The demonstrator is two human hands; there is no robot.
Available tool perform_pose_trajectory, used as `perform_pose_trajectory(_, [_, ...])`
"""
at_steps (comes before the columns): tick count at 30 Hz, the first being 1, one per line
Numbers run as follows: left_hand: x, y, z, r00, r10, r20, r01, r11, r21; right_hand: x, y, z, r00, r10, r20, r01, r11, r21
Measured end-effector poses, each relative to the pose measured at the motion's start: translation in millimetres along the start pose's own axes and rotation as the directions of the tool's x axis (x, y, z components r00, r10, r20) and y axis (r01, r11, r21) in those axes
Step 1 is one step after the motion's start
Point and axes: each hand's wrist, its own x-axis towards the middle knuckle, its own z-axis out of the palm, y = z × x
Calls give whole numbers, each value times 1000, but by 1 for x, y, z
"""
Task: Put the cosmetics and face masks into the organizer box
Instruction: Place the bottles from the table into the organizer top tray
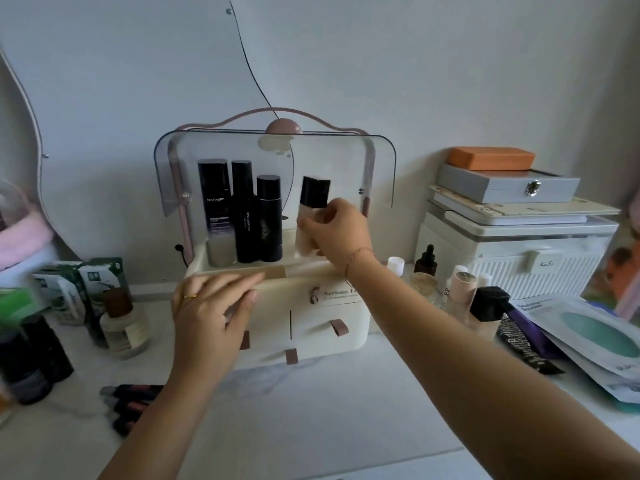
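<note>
From the head camera, a cream organizer box (332,337) stands at the middle of the white desk (311,410), with its clear lid (346,161) swung up. Three dark bottles (244,209) stand upright side by side at the left of its open upper compartment. The right hand (337,230) has its fingers curled round a beige foundation bottle (311,202) with a black cap. It holds the bottle slightly tilted in the right part of that compartment, apart from the three. The hand hides whether the bottle's base touches the tray floor. The left hand (211,303) lies on the box's front rim, fingers straight and released, holding nothing. The drawers below are closed.

Face masks (588,334) lie in a loose stack on the desk at the far right. Between them and the box stand a brown dropper bottle (426,263), beige tubes (460,289) and a black-capped bottle (485,310). Behind them a white storage bin (519,251) carries a grey case (502,188). On the left are green-and-white cartons (69,285), a brown-capped bottle (121,323) and lipsticks (131,400).
</note>
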Motion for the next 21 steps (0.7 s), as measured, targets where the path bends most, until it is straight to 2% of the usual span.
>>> perform_pose_trajectory(2, [0,1,-1,1000,-8,8,8,1000,-7,22,5,11,995,96,19,-95,995,-19])
perform_pose_trajectory(5, [1,1,-2,1000,-7,3,7,1000,-18,39,9,21,986,156,54,-151,985,-87])
perform_pose_trajectory(11, [0,0,-1,1000,-16,-2,16,1000,-20,44,3,30,974,173,145,-151,977,-153])
perform_pose_trajectory(15, [0,0,-1,1000,1,-9,-1,1000,-15,40,3,31,967,153,206,-89,953,-289])
perform_pose_trajectory(21, [0,0,-3,1000,-9,11,9,1000,-12,39,4,32,957,154,244,-69,943,-325])
